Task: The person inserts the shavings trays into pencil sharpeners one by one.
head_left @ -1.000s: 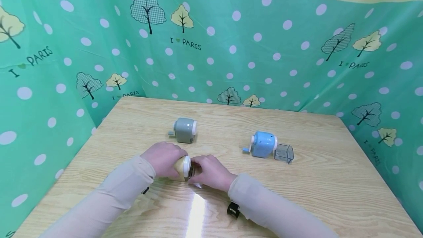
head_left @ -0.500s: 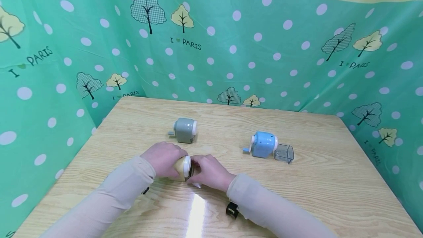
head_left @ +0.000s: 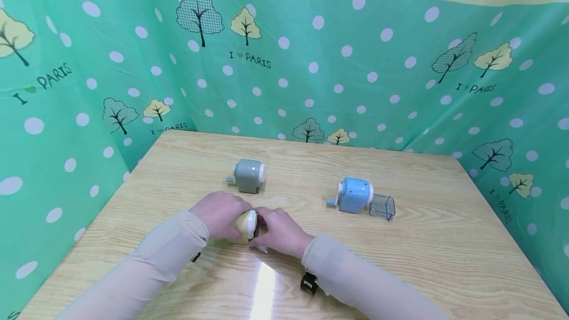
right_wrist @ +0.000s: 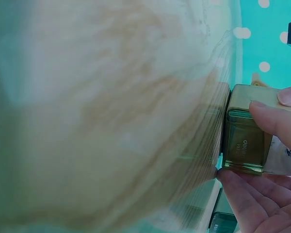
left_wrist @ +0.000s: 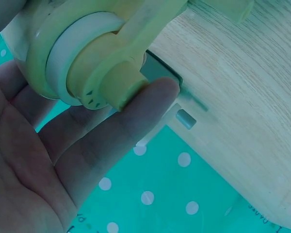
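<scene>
My left hand (head_left: 221, 215) grips a pale yellow crank pencil sharpener (head_left: 242, 226) from above, its white ring turned to the right. In the left wrist view the yellow crank knob (left_wrist: 123, 87) lies against a finger. My right hand (head_left: 283, 232) is at the sharpener's right side, thumb and fingers pinching the clear dark shavings drawer (right_wrist: 246, 145). Head-on, the fingers mostly cover this drawer, which sits close against the body.
A grey crank sharpener (head_left: 249, 176) stands behind my left hand. Farther right is a blue sharpener (head_left: 354, 194), with a clear drawer (head_left: 381, 206) sticking out at its right. The wooden table (head_left: 422, 256) meets a green dotted curtain (head_left: 346, 73) at the back.
My right hand has shifted slightly left, and less of the dark drawer shows between it and the sharpener. My left hand keeps its hold in place.
</scene>
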Demonstrator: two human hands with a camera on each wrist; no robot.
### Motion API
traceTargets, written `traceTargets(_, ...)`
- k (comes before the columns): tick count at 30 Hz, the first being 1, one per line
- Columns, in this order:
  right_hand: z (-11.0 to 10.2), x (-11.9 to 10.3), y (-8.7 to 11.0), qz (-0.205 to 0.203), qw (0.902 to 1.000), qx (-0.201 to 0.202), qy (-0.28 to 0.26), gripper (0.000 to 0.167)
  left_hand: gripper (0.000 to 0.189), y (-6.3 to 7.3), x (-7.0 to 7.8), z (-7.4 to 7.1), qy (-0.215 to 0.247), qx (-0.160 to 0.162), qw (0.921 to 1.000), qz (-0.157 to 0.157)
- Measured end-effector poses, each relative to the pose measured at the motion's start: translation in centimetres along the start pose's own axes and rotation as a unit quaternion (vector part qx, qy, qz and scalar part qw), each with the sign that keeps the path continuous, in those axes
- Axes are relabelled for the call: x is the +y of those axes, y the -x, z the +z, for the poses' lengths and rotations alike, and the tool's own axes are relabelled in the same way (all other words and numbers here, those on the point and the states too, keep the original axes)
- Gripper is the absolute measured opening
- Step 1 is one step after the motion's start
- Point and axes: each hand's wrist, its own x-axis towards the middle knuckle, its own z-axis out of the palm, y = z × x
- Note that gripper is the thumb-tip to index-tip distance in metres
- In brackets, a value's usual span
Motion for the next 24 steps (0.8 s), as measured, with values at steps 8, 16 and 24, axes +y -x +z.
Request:
traceTargets(8,0.22,-0.15,-0.11,-0.001,0.9999,0.006,0.015,0.065,0.042,0.05,0.04,-0.04,0.001,-0.001,1.0,0.001)
traceTargets(16,0.17,-0.15,-0.11,0.0,0.9998,0.005,0.017,0.063,0.042,-0.07,0.24,-0.09,-0.006,-0.006,0.9999,-0.013)
traceTargets(24,0.28,-0.08,-0.1,0.005,0.9999,0.0,0.01,0.051,0.039,-0.05,0.7,-0.2,-0.032,-0.015,0.999,-0.027)
